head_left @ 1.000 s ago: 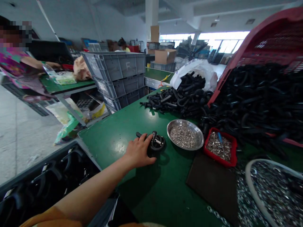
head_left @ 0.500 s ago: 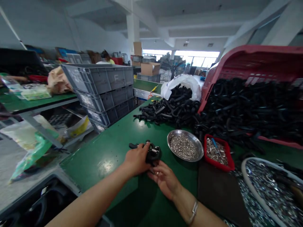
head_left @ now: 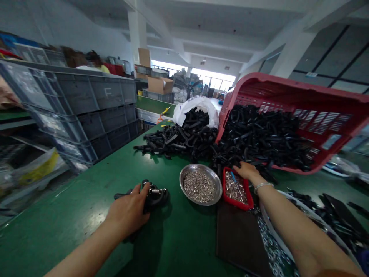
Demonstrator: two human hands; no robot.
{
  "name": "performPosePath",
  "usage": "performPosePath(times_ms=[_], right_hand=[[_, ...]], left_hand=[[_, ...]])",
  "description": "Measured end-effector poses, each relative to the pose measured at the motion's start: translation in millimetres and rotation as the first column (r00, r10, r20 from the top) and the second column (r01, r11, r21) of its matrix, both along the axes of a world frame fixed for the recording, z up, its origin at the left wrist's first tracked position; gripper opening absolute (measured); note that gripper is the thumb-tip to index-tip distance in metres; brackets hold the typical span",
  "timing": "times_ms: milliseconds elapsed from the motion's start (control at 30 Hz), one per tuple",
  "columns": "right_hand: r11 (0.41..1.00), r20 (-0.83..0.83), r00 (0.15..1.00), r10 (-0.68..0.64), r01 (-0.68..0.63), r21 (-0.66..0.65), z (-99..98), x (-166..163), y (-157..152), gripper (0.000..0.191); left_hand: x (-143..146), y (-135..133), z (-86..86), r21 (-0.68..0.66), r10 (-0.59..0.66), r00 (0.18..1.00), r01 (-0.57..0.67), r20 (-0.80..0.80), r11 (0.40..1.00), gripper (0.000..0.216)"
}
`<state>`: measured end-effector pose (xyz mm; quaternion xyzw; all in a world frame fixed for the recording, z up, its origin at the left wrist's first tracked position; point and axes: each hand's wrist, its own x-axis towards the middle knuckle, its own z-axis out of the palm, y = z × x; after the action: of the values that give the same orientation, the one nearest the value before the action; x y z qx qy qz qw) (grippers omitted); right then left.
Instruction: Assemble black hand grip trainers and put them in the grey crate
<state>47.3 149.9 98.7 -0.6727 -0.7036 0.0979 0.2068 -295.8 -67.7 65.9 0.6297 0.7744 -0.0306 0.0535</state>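
My left hand (head_left: 128, 209) is closed over a black plastic clamp-like part (head_left: 158, 198), which rests on the green table. A silvery spring or threaded bolt shows across the part's top. To the right, my right hand (head_left: 246, 170) reaches to the edge of the heap of black curved parts (head_left: 253, 134), just above the red tray (head_left: 250, 198). Its fingers look stretched out, their tips partly lost among the black parts. Small metal pins and a blue-handled screwdriver (head_left: 234, 179) lie in that tray. Beside it stands a steel bowl (head_left: 182, 184) of small metal pieces.
A tipped red basket (head_left: 288, 82) spills black parts onto the table, next to a white sack (head_left: 198, 104). Grey stacked crates (head_left: 95, 100) stand at the left. A dark flat pad (head_left: 239, 238) and a basin of metal pieces (head_left: 284, 240) lie front right. Another person (head_left: 93, 63) is far back.
My right hand has left the clamp-like part and moved right to the black heap. My left hand still holds the part. The view has turned right.
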Motion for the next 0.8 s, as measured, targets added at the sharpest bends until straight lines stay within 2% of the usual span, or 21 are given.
performPosePath(times_ms=[67, 167, 233, 300, 367, 467, 500, 533, 600, 633, 700, 733, 800], right_hand=[[1.000, 0.078, 0.997, -0.005, 0.006, -0.011, -1.8, 14, 16, 0.025], [0.998, 0.142, 0.989, -0.028, 0.020, 0.059, 1.1, 24, 18, 0.032], [0.993, 0.153, 0.987, -0.047, 0.029, 0.116, 10.1, 29, 7, 0.043], [0.992, 0.152, 0.988, -0.002, -0.017, 0.123, 19.3, 35, -17, 0.050], [0.989, 0.144, 0.981, 0.128, -0.137, 0.059, 21.5, 37, -57, 0.049], [0.949, 0.099, 0.944, 0.316, -0.312, -0.051, 4.5, 32, -137, 0.046], [0.930, 0.062, 0.929, 0.365, -0.361, -0.064, -4.7, 31, -162, 0.047], [0.889, -0.053, 0.890, 0.452, -0.455, -0.055, -13.8, 32, -183, 0.047], [0.854, -0.174, 0.857, 0.485, -0.507, -0.116, -26.9, 48, -211, 0.049], [0.871, -0.140, 0.885, 0.444, -0.463, -0.162, -29.6, 64, -217, 0.050], [0.952, 0.124, 0.960, 0.251, -0.221, -0.211, -28.3, 111, -215, 0.044], [0.989, 0.324, 0.944, 0.061, -0.012, -0.149, -25.8, 140, -209, 0.037], [0.979, 0.420, 0.901, -0.112, 0.171, -0.107, -21.8, 200, -197, 0.030]], left_hand=[[0, -3, 6.2, 0.022, 0.014, 1.000, -0.013, -0.026, 1.000, 0.074], [12, -12, 20.5, 0.160, -0.009, 0.999, 0.017, -0.052, 0.987, 0.066], [33, -15, 28.0, 0.250, -0.113, 0.994, 0.107, 0.007, 0.962, 0.058], [64, -13, 29.0, 0.291, -0.299, 0.942, 0.247, 0.150, 0.924, 0.057], [103, -6, 22.6, 0.365, -0.477, 0.823, 0.361, 0.308, 0.858, 0.065], [165, 9, 3.6, 0.490, -0.637, 0.597, 0.417, 0.488, 0.766, 0.071], [184, 13, -3.8, 0.479, -0.658, 0.505, 0.452, 0.558, 0.753, 0.064], [202, 15, -11.2, 0.444, -0.649, 0.416, 0.490, 0.637, 0.750, 0.053], [229, 19, -25.5, 0.336, -0.545, 0.307, 0.530, 0.780, 0.779, 0.030], [240, 21, -32.0, 0.279, -0.474, 0.290, 0.520, 0.832, 0.807, 0.022], [255, 25, -42.3, 0.203, -0.358, 0.277, 0.461, 0.892, 0.864, 0.013], [261, 29, -46.1, 0.184, -0.316, 0.262, 0.429, 0.912, 0.885, 0.010], [274, 38, -51.3, 0.156, -0.246, 0.197, 0.384, 0.949, 0.910, 0.010]])
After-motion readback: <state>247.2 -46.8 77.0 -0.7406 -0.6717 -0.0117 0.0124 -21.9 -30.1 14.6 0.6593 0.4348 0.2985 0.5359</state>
